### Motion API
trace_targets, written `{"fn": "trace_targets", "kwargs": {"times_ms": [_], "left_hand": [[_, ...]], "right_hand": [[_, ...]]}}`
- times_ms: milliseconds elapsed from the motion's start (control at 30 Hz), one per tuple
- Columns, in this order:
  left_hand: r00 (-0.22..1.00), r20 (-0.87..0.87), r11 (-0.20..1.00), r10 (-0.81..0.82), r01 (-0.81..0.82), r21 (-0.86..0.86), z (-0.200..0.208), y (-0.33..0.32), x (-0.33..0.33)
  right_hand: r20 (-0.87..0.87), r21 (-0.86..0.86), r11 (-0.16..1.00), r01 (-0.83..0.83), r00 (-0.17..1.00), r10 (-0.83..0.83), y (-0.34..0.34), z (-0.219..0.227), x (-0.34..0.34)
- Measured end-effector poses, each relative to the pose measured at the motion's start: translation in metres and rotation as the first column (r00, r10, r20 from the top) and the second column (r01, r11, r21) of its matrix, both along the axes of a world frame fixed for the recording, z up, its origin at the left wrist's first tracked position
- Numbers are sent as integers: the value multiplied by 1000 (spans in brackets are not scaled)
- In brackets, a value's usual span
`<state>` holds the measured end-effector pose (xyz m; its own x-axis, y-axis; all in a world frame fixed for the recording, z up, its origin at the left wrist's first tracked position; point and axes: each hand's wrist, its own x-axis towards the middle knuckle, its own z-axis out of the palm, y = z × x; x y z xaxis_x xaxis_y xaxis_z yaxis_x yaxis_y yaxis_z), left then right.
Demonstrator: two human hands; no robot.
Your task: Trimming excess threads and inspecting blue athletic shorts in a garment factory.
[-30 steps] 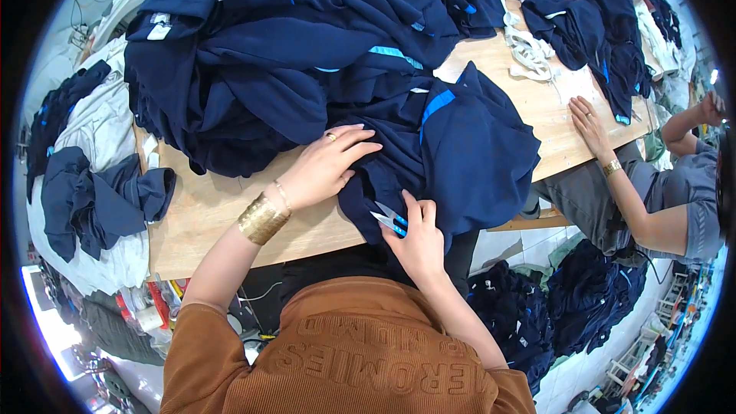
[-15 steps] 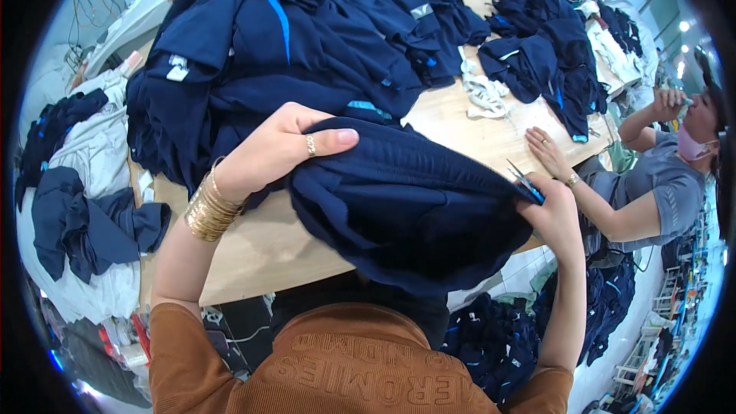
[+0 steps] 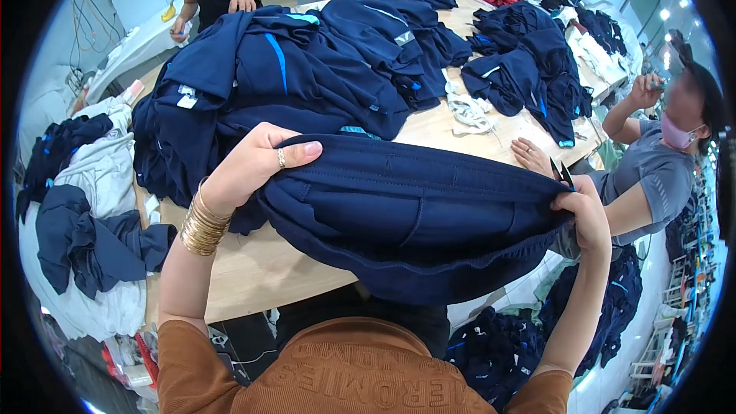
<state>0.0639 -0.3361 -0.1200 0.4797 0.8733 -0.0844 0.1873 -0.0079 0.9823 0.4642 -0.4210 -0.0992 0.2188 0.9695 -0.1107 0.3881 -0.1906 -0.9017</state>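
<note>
Between my hands a navy garment, which looks like trousers, is stretched out by its elastic waistband. The opening gapes toward me, showing inside seams. My left hand grips the waistband's left end, thumb on top; bangles circle that wrist. At the other end, my right hand is closed on the waistband. Dark, small scissors also stick up from this hand, blades pointing upward. The garment hangs above the near edge of the wooden table, its lower part dropping out of sight in front of me.
A large heap of navy garments covers the table's far left. Another navy pile and white strips lie right. A masked co-worker stands at right; two people stand beyond the table. More garments lie below, right.
My hands have moved apart, the right one farther right, pulling the waistband wider and flatter. The view has shifted, so the people beyond the table show more.
</note>
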Motion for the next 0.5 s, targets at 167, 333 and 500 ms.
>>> {"fn": "trace_targets", "kwargs": {"times_ms": [167, 333, 500], "left_hand": [[1000, -5, 999, -17, 18, 38, 0, -3, 1], [846, -39, 835, -532, 515, -195, -28, -14, 29], [641, 330, 583, -694, 768, -266, -85, -48, 60]], "right_hand": [[-33, 39, 994, -103, 994, 105, -9, -2, 10], [-81, -92, 979, -184, 981, 176, -38, -3, -3], [-232, -197, 911, -363, 920, 317, -52, -21, -6]]}}
